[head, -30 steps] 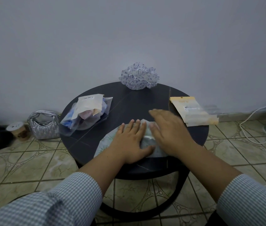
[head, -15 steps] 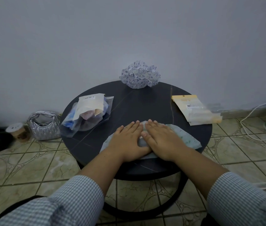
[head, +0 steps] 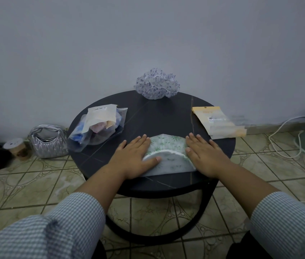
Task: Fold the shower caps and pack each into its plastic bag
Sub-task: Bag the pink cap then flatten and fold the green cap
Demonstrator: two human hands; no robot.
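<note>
A green-patterned shower cap (head: 168, 152) lies flattened and folded near the front of the round black table (head: 159, 116). My left hand (head: 134, 157) presses flat on its left end, fingers straight. My right hand (head: 203, 153) presses flat on its right end. A crumpled purple-patterned shower cap (head: 157, 84) sits at the table's far edge. Empty plastic bags with yellow header cards (head: 218, 122) lie at the right side. A pile of bags holding packed caps (head: 98, 126) lies at the left.
On the tiled floor to the left stand a silver quilted handbag (head: 48, 141) and a small paper cup (head: 16, 148). A white cable (head: 286, 135) runs over the floor at the right. A plain wall rises behind the table.
My hands were together at the middle of the green cap; they have slid apart to its two ends, flattening it. The folded cap now shows between them.
</note>
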